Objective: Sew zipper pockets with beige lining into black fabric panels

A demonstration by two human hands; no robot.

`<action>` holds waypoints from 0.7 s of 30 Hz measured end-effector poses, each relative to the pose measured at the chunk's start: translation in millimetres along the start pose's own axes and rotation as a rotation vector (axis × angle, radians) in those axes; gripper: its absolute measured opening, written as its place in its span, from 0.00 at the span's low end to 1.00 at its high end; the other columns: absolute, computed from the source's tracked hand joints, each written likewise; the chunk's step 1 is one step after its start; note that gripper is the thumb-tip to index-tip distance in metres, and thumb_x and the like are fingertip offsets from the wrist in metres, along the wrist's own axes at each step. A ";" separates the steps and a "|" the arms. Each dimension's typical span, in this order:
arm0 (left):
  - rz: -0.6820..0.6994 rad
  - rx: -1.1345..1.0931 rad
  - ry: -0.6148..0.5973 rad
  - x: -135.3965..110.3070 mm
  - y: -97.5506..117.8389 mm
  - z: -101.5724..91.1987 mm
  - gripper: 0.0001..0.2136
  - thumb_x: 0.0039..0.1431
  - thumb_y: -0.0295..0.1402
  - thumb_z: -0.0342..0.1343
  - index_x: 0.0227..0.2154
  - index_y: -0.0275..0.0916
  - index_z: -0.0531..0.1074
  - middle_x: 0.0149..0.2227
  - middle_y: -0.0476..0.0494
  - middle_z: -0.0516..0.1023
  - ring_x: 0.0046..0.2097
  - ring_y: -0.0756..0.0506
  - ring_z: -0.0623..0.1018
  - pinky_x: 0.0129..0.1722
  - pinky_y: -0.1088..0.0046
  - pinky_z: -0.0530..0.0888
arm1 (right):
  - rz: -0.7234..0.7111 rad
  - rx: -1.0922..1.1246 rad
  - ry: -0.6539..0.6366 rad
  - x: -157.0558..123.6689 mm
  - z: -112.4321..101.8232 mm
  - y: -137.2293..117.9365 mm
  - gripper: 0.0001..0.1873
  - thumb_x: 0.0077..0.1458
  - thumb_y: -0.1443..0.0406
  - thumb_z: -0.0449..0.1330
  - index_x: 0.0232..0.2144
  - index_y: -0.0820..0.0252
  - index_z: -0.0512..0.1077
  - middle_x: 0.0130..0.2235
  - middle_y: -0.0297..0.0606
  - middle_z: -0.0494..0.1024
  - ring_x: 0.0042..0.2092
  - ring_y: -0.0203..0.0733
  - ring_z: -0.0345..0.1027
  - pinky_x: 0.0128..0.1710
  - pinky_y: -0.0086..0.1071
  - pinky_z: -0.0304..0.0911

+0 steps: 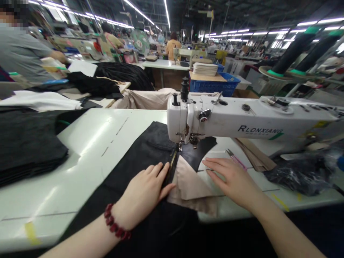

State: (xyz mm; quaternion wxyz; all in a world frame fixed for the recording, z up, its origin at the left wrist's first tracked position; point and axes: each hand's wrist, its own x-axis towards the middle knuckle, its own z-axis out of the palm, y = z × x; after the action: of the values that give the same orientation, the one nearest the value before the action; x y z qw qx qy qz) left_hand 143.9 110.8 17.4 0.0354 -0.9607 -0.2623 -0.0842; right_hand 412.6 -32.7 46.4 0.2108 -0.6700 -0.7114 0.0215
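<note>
Black fabric [139, 161] with a zipper [172, 166] is laid under a sewing machine [215, 118], lower center.
Both hands are open, gripping nothing: the left hand [143, 193] is spread on the fabric, the right hand [231, 181] just beside beige lining [189, 182].

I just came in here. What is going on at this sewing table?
A person works at a white industrial sewing machine. Their left hand rests on black fabric beside a metal zipper, close to the machine's presser foot. Their right hand lies flat beside a beige lining piece. A stack of black cloth lies to the left.
</note>
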 end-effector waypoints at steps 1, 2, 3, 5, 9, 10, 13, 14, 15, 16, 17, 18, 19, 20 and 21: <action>0.000 -0.014 0.021 -5.2 14.5 -1.3 0.27 0.66 0.50 0.51 0.59 0.33 0.68 0.54 0.30 0.74 0.50 0.35 0.77 0.47 0.57 0.76 | 0.013 0.021 0.002 -5.2 2.7 -4.2 0.19 0.67 0.63 0.53 0.57 0.52 0.71 0.56 0.39 0.75 0.57 0.45 0.68 0.58 0.47 0.64; -0.010 -0.039 0.032 -8.2 26.7 -1.9 0.27 0.66 0.49 0.52 0.59 0.33 0.67 0.54 0.30 0.74 0.50 0.35 0.76 0.47 0.57 0.76 | 0.024 0.040 -0.001 -9.4 5.8 -8.1 0.19 0.67 0.62 0.53 0.58 0.52 0.70 0.57 0.40 0.75 0.57 0.45 0.68 0.58 0.47 0.65; -0.025 -0.074 0.045 -9.3 36.2 -1.7 0.27 0.65 0.48 0.53 0.59 0.33 0.67 0.54 0.30 0.74 0.50 0.35 0.76 0.48 0.57 0.76 | 0.034 0.049 -0.010 -12.7 9.1 -11.1 0.20 0.67 0.61 0.54 0.59 0.51 0.69 0.58 0.40 0.74 0.57 0.46 0.68 0.59 0.47 0.65; -0.063 -0.147 0.061 -7.5 48.5 1.0 0.26 0.65 0.45 0.54 0.61 0.37 0.64 0.57 0.31 0.70 0.54 0.35 0.74 0.51 0.54 0.75 | 0.058 0.023 -0.036 -17.0 15.3 -13.2 0.24 0.64 0.59 0.57 0.62 0.48 0.66 0.61 0.40 0.70 0.59 0.49 0.66 0.59 0.49 0.64; -0.082 -0.225 0.045 0.5 60.9 11.7 0.21 0.67 0.39 0.53 0.62 0.57 0.62 0.66 0.37 0.57 0.66 0.32 0.62 0.61 0.48 0.67 | 0.106 -0.109 -0.124 -19.7 23.4 -2.1 0.33 0.59 0.58 0.63 0.65 0.46 0.62 0.65 0.43 0.64 0.63 0.56 0.61 0.62 0.55 0.59; -0.097 -0.233 0.028 2.2 64.3 14.0 0.20 0.67 0.40 0.53 0.61 0.58 0.64 0.67 0.37 0.56 0.68 0.30 0.60 0.62 0.46 0.64 | 0.107 -0.114 -0.153 -19.9 24.3 2.1 0.34 0.58 0.58 0.63 0.65 0.46 0.61 0.66 0.43 0.64 0.63 0.56 0.60 0.62 0.55 0.58; -0.194 -0.263 -0.007 7.4 77.5 15.6 0.19 0.65 0.44 0.55 0.57 0.50 0.68 0.67 0.33 0.57 0.68 0.28 0.58 0.64 0.42 0.61 | 0.083 -0.059 -0.220 -19.4 24.5 12.6 0.40 0.54 0.54 0.67 0.66 0.45 0.59 0.66 0.42 0.62 0.64 0.56 0.59 0.63 0.53 0.58; -0.232 -0.271 -0.009 9.7 82.5 14.1 0.19 0.65 0.43 0.55 0.56 0.47 0.68 0.66 0.32 0.58 0.68 0.28 0.58 0.64 0.42 0.60 | 0.070 -0.036 -0.228 -18.4 24.1 14.8 0.40 0.53 0.54 0.68 0.65 0.45 0.60 0.66 0.42 0.63 0.63 0.55 0.59 0.62 0.52 0.58; -0.272 -0.274 -0.012 12.5 87.5 11.6 0.18 0.64 0.41 0.55 0.56 0.45 0.68 0.66 0.32 0.59 0.68 0.29 0.59 0.64 0.43 0.60 | 0.056 -0.015 -0.226 -16.8 23.6 16.5 0.39 0.53 0.56 0.68 0.65 0.45 0.61 0.64 0.42 0.64 0.62 0.54 0.60 0.62 0.50 0.59; -0.314 -0.273 -0.021 15.7 92.3 8.3 0.19 0.64 0.38 0.55 0.56 0.43 0.67 0.65 0.31 0.59 0.68 0.30 0.59 0.65 0.43 0.59 | 0.042 0.005 -0.221 -14.6 23.0 17.6 0.35 0.56 0.58 0.66 0.64 0.46 0.62 0.61 0.42 0.67 0.61 0.52 0.62 0.61 0.48 0.60; -0.357 -0.271 -0.037 19.0 96.8 4.4 0.20 0.62 0.34 0.55 0.57 0.41 0.66 0.65 0.31 0.60 0.67 0.31 0.59 0.65 0.45 0.59 | 0.032 0.023 -0.213 -11.9 22.4 18.3 0.31 0.59 0.61 0.63 0.64 0.47 0.63 0.58 0.42 0.69 0.58 0.50 0.64 0.59 0.46 0.61; -0.399 -0.271 -0.056 22.4 100.7 0.3 0.21 0.60 0.30 0.54 0.57 0.40 0.64 0.64 0.31 0.61 0.67 0.31 0.60 0.64 0.46 0.60 | 0.026 0.037 -0.208 -8.8 21.8 18.7 0.28 0.61 0.63 0.60 0.63 0.48 0.64 0.54 0.42 0.71 0.55 0.48 0.66 0.57 0.44 0.63; -0.439 -0.273 -0.076 25.4 103.9 -3.9 0.22 0.59 0.27 0.52 0.57 0.38 0.64 0.62 0.30 0.64 0.65 0.31 0.63 0.62 0.48 0.63 | 0.030 0.044 -0.205 -5.5 21.3 18.7 0.26 0.64 0.65 0.56 0.63 0.49 0.64 0.50 0.42 0.72 0.52 0.47 0.68 0.54 0.42 0.64; -0.473 -0.279 -0.093 27.8 106.0 -7.6 0.22 0.58 0.26 0.51 0.57 0.36 0.63 0.59 0.29 0.66 0.63 0.31 0.66 0.59 0.49 0.66 | 0.043 0.047 -0.201 -2.2 20.9 18.6 0.25 0.65 0.66 0.53 0.63 0.50 0.64 0.47 0.41 0.72 0.49 0.46 0.69 0.51 0.41 0.66; -0.500 -0.290 -0.109 29.4 106.9 -10.9 0.22 0.58 0.26 0.50 0.56 0.34 0.64 0.56 0.28 0.69 0.59 0.31 0.69 0.55 0.51 0.70 | 0.062 0.053 -0.196 0.9 20.6 18.1 0.24 0.66 0.67 0.51 0.63 0.50 0.64 0.44 0.41 0.72 0.46 0.45 0.70 0.48 0.40 0.66</action>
State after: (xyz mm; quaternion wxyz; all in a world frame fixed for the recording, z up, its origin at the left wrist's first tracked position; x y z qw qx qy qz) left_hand 221.8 32.3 30.9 -0.1383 -0.8645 -0.4774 -0.0752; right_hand 422.9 -24.9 22.2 0.1572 -0.6804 -0.7069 0.1124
